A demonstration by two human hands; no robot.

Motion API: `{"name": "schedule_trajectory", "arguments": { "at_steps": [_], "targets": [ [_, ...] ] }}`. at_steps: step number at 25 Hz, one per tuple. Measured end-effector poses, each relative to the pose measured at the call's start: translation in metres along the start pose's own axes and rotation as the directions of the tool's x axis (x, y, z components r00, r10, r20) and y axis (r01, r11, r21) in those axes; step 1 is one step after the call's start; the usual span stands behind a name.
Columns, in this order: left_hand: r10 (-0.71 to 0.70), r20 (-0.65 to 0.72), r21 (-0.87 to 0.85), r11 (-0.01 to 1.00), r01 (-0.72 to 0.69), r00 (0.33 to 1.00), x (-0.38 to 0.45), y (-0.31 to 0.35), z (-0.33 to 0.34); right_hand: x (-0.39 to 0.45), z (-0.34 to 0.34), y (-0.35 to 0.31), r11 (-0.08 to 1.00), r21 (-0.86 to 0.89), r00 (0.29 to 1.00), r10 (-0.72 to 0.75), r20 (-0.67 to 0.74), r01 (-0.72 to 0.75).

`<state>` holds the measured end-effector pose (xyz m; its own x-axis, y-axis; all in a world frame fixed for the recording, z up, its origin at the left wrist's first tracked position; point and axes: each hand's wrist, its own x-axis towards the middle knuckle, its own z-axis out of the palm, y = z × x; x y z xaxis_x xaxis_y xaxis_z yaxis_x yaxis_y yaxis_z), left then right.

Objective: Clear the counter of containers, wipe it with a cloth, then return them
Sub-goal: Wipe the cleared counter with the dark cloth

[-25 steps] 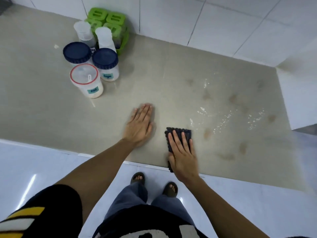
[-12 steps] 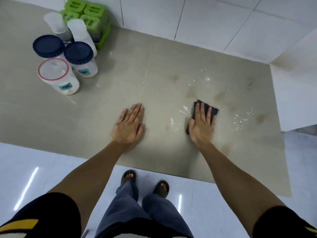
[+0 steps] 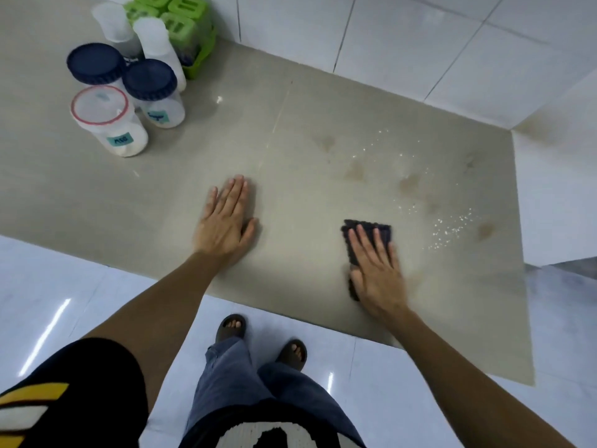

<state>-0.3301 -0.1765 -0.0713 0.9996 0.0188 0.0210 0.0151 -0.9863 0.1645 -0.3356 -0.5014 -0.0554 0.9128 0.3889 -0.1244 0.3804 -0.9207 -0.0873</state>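
My right hand (image 3: 376, 273) lies flat and fully open on the dark cloth (image 3: 366, 236), palm down, fingers (image 3: 366, 242) straight and slightly spread. I am pressing the cloth against the counter (image 3: 290, 150), not gripping it; nothing is curled around it. The cloth sits toward the front right part of the counter, near its front edge, with its far end sticking out beyond my fingertips and a dark strip showing on the thumb side of my palm. The hand's outline is a little blurred.

My left hand (image 3: 224, 221) is also open, spread flat with the palm on the bare counter, near the middle of the front edge. It touches only the surface and holds nothing. It rests well apart from the cloth.

Beyond and to the right of the cloth, white specks (image 3: 450, 229) are scattered across the counter, with several brownish stains (image 3: 355, 171) among them, toward the right edge and back corner.

The containers stand grouped at the back left corner: a red-rimmed jar (image 3: 109, 122) nearest the front, two blue-lidded jars (image 3: 150, 88) behind it, two pale bottles (image 3: 158, 46) further back, and a green rack (image 3: 181, 24) against the tiled wall (image 3: 403, 43).
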Motion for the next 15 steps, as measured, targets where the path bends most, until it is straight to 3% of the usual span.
{"name": "schedule_trajectory", "arguments": {
  "at_steps": [3,6,11,15],
  "targets": [
    [-0.01,0.013,0.011,1.0,0.01,1.0,0.0,0.0,0.001,0.039,-0.008,0.021,0.988,0.028,0.988,0.15,0.021,-0.151],
    [0.0,0.027,0.001,1.0,0.0,1.0,0.002,-0.002,0.003,0.096,-0.011,-0.018,0.972,0.059,0.973,0.228,0.028,-0.23],
    [0.002,0.036,0.012,1.0,-0.003,0.999,0.002,-0.003,0.003,0.092,-0.004,-0.119,0.998,0.045,0.999,-0.044,0.01,0.044],
    [-0.002,0.049,0.009,1.0,0.002,0.999,0.002,-0.002,0.002,0.016,0.008,-0.097,0.983,0.016,0.983,-0.182,0.005,0.181]
  ]
}}
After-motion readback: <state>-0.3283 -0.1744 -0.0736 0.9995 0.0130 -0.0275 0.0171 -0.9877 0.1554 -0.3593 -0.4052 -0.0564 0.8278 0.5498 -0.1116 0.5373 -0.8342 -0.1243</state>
